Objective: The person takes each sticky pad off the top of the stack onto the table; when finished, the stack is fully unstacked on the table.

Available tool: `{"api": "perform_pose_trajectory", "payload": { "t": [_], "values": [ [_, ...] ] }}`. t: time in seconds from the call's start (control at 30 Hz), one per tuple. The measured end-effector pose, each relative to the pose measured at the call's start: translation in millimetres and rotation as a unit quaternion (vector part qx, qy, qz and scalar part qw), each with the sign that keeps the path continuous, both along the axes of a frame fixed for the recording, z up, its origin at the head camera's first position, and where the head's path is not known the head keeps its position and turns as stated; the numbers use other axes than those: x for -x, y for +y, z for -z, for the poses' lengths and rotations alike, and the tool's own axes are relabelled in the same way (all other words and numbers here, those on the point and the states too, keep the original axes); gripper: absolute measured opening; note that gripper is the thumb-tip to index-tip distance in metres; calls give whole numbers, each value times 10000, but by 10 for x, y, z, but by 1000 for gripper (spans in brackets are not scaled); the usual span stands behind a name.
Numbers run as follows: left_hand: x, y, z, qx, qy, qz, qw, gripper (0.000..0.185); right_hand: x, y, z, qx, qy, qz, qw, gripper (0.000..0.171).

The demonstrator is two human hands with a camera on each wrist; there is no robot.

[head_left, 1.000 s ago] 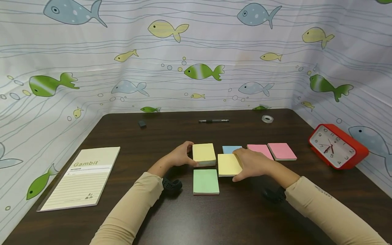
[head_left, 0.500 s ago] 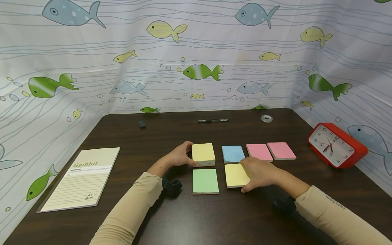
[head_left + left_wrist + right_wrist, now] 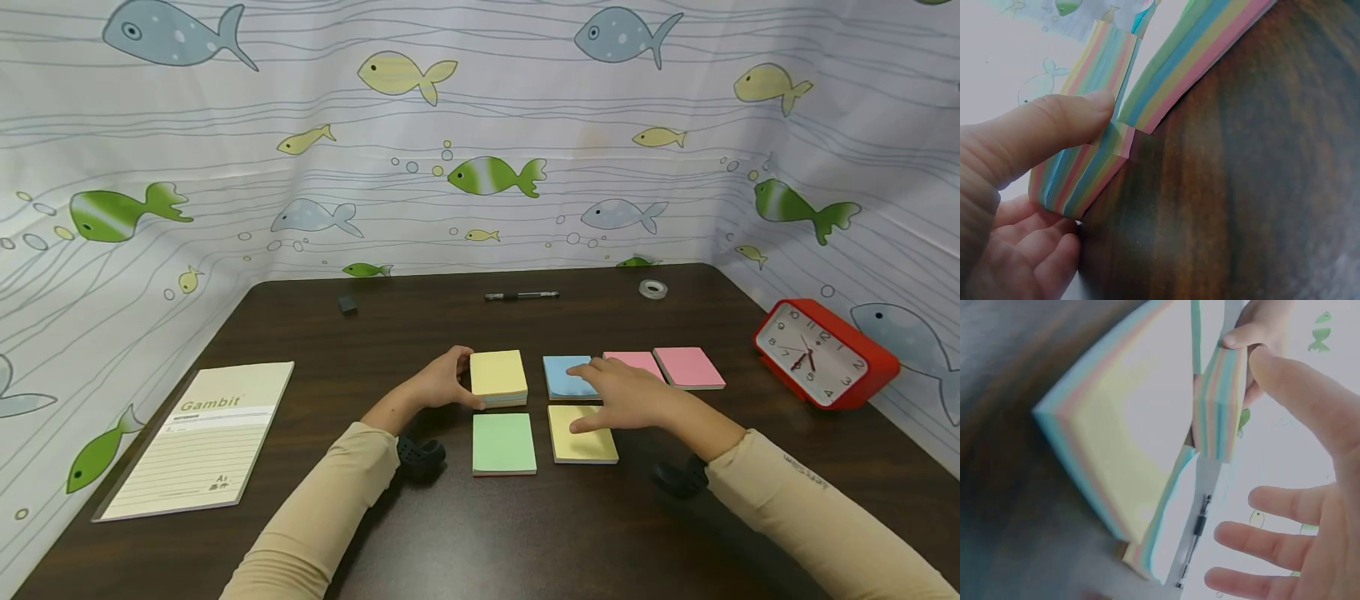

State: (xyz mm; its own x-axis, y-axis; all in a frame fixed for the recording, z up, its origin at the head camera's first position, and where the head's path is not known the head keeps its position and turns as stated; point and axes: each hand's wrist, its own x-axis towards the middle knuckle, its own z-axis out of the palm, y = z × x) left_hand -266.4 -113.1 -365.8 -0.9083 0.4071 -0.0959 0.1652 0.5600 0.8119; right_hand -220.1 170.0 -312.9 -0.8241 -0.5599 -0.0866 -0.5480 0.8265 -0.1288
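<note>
Several sticky-note pads lie on the dark table [image 3: 525, 533]. My left hand [image 3: 459, 379] grips the left side of a yellow-topped pad [image 3: 498, 375]; in the left wrist view the thumb [image 3: 1066, 122] presses its striped edge [image 3: 1079, 181]. My right hand [image 3: 592, 398] is open with straight fingers, low over the blue pad [image 3: 558, 382] and the second yellow pad [image 3: 588, 446], its thumb at that pad's top. In the right wrist view the right hand [image 3: 1272, 481] is spread above this yellow pad [image 3: 1129, 444]. A green pad [image 3: 504, 443] lies left of it.
Two pink pads [image 3: 690, 367] lie right of the blue one. A Gambit notebook [image 3: 198, 437] sits at the left, a red clock [image 3: 821, 354] at the right edge. A pen [image 3: 521, 295], a tape roll [image 3: 654, 289] and a small dark block [image 3: 347, 303] lie at the back.
My right hand slid the second yellow pad toward me to sit right of the green pad, then let go and lifted over the blue pad. The left hand stayed put.
</note>
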Motion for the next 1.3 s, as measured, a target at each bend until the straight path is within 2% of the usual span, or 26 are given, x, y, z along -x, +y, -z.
{"api": "perform_pose_trajectory", "payload": {
  "t": [0.27, 0.47, 0.77, 1.03, 1.2, 1.3],
  "values": [
    [7, 0, 22, -32, 34, -47, 10000, 90, 155, -228, -53, 170, -99, -78, 9998, 76],
    [4, 10, 39, 7, 76, -75, 9999, 90, 242, -448, -55, 137, -15, -121, 9998, 77],
    [15, 12, 31, 64, 84, -115, 9999, 89, 483, -750, 55, -520, 22, -184, 9985, 90],
    [3, -1, 29, 11, 84, -80, 9999, 88, 629, -881, 110, -755, -481, -145, 9959, 96],
    [0, -2, 29, -28, 110, -43, 9999, 87, 668, -913, 119, -1017, -252, -270, 9941, 96],
    [0, -1, 26, 2, 91, -22, 10000, 87, 668, -898, 125, -1003, -119, -260, 9945, 96]
  ]
}}
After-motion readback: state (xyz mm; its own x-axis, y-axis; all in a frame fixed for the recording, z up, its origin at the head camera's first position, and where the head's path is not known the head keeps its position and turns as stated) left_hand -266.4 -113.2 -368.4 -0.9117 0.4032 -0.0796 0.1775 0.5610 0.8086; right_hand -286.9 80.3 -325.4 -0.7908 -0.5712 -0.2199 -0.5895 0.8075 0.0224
